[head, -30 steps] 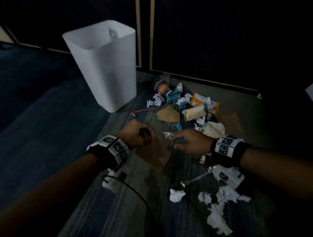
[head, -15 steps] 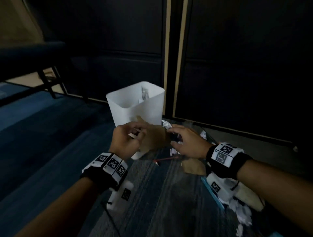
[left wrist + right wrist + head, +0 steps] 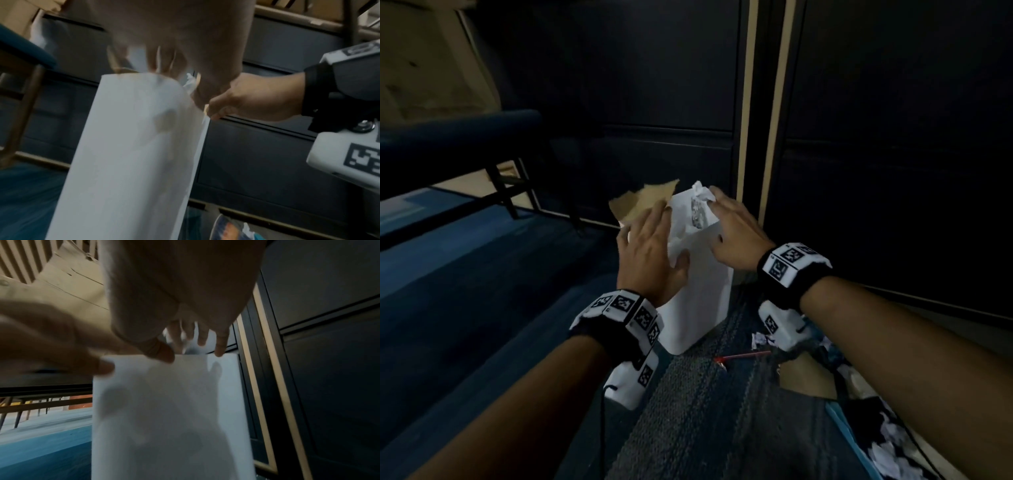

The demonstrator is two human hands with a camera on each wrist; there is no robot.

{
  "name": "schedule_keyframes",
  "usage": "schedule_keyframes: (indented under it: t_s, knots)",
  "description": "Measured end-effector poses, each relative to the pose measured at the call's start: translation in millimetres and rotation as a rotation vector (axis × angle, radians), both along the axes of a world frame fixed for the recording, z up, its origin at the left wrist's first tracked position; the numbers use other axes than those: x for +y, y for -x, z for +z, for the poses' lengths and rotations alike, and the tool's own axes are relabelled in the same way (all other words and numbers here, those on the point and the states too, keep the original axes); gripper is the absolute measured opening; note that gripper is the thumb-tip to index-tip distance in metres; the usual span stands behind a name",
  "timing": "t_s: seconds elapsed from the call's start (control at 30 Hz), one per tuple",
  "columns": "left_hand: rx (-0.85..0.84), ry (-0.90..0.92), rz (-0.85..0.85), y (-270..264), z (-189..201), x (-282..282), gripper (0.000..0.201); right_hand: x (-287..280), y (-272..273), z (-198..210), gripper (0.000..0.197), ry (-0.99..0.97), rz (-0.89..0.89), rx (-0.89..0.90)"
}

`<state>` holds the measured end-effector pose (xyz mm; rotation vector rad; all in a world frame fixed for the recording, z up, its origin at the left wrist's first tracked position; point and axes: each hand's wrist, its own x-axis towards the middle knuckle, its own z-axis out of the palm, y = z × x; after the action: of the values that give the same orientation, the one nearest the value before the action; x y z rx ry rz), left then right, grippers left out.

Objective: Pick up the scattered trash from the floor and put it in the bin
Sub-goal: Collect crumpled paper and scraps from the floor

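Note:
The white bin (image 3: 698, 301) stands on the carpet against dark cabinet doors. Both my hands hover over its open top. My left hand (image 3: 664, 233) has its fingers stretched out flat, and a torn brown cardboard piece (image 3: 643, 202) sits just past the fingertips above the bin's far left rim. My right hand (image 3: 717, 221) is spread with straight fingers, a crumpled white paper ball (image 3: 702, 193) at their tips over the bin. In the right wrist view the spread fingers (image 3: 201, 337) hang above the bin (image 3: 168, 418). The left wrist view is blurred; through the bin wall (image 3: 127, 162) dark shapes show.
Scattered trash lies on the striped carpet at lower right: a red pen (image 3: 743, 356), brown cardboard (image 3: 808, 377), and crumpled white paper (image 3: 887, 455). Dark cabinets (image 3: 893, 171) close off the back. A blue bench (image 3: 458, 133) on black legs stands at left.
Both hands rose from the floor with the cardboard and the paper ball and now sit over the bin's top. Their fingers have gone from pinching to stretched out.

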<state>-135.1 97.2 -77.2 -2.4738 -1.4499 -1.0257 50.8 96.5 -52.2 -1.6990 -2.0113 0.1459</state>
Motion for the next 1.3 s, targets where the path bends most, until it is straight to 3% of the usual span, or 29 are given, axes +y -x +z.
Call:
schedule_keyframes:
  t_s: [0.07,0.13,0.37,0.53,0.63,0.8,0.9,1.03,1.17,1.3]
  knots:
    - [0.1,0.184,0.023,-1.2,-11.4,8.0,0.074,9.4,7.2,-3.9,0.066,0.087,0.001,-0.074]
    - [0.154,0.251,0.008,-0.5,-19.8,12.9,0.075,13.9,10.6,-13.6,0.068,0.177,-0.004,-0.118]
    - [0.144,0.256,-0.052,9.5,-17.9,23.0,0.08,-0.6,-7.8,-24.6,0.078,0.034,0.014,-0.006]
    - [0.162,0.379,-0.063,10.3,-10.0,28.3,0.078,-44.2,-41.4,-44.9,0.074,-0.011,-0.003,0.039]
    - [0.209,0.331,-0.019,5.0,-4.8,18.2,0.078,-82.8,-66.0,-63.5,0.075,0.105,-0.007,-0.03]
    - [0.111,0.114,-0.07,-23.9,-15.0,-28.2,0.081,-146.3,-101.0,-86.6,0.071,0.255,0.009,-0.133]
    - [0.08,0.165,-0.176,-52.1,-35.0,-63.2,0.064,-183.0,-115.1,-96.1,0.069,0.385,0.015,-0.159]
    - [0.108,0.442,-0.363,-91.7,-79.8,-127.0,0.037,-234.6,-137.7,-118.6,0.046,0.589,-0.034,-0.237]
    - [0.292,0.672,-0.653,-120.3,-143.6,-182.5,0.044,-284.5,-162.1,-144.3,0.048,0.796,-0.084,-0.266]
    - [0.455,0.831,-0.719,-138.2,-175.8,-228.8,0.041,-322.6,-184.5,-168.4,0.043,0.918,-0.089,-0.261]
